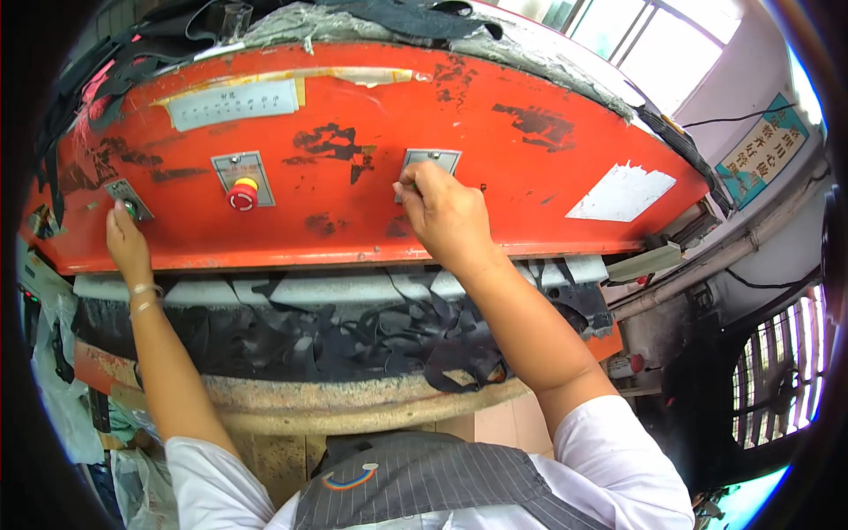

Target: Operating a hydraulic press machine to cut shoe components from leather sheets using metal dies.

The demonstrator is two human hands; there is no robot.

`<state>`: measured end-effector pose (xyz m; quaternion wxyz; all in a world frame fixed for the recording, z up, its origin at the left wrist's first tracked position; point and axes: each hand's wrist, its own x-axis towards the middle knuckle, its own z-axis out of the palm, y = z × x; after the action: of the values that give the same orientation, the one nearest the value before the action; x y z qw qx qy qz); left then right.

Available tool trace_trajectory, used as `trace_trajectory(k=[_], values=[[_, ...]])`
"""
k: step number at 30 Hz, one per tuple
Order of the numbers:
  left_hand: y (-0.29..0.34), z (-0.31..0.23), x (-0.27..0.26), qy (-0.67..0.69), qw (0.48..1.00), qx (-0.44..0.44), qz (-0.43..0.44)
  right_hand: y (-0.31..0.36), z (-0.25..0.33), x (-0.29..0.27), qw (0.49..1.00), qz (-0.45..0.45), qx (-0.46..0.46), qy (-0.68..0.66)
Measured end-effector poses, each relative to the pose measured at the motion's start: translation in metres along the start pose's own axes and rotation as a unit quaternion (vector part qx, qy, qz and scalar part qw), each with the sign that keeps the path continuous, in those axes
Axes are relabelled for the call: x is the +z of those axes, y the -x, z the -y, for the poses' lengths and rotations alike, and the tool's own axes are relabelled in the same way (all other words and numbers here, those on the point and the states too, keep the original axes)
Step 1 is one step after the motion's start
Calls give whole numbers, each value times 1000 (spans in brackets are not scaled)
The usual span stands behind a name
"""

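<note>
My left hand [129,240] reaches up to a small metal control plate [134,198] at the left of a red machine front [371,212]. Its fingers point upward, fairly straight, with the tips at a green button [132,210]. Across the panel my right hand [442,208] is closed, its fingers curled in front of a second metal plate [449,161]. The hand hides whatever control sits there. Between the hands, a red mushroom-shaped stop button [242,196] with a yellow collar stands out from its own plate.
Under the panel, dark cut scraps [344,340] are heaped on a bed with a pale curved front edge [336,393]. More dark offcuts [397,18] lie on top of the machine. Clear plastic bags [146,486] sit at lower left. A barred window [777,380] is at right.
</note>
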<state>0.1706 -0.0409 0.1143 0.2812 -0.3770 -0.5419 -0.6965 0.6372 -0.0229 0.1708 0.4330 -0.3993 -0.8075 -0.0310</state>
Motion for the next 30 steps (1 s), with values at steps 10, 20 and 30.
trace_trajectory(k=[10, 20, 30], values=[[159, -188, -109, 96, 815, -102, 562, 168, 22, -72, 903, 406, -22, -139], [253, -296, -152, 39, 760, -24, 648, 252, 33, -84, 932, 360, 13, 34], [220, -301, -116, 13, 635, -81, 768, 167, -41, -89, 844, 506, -105, -143]])
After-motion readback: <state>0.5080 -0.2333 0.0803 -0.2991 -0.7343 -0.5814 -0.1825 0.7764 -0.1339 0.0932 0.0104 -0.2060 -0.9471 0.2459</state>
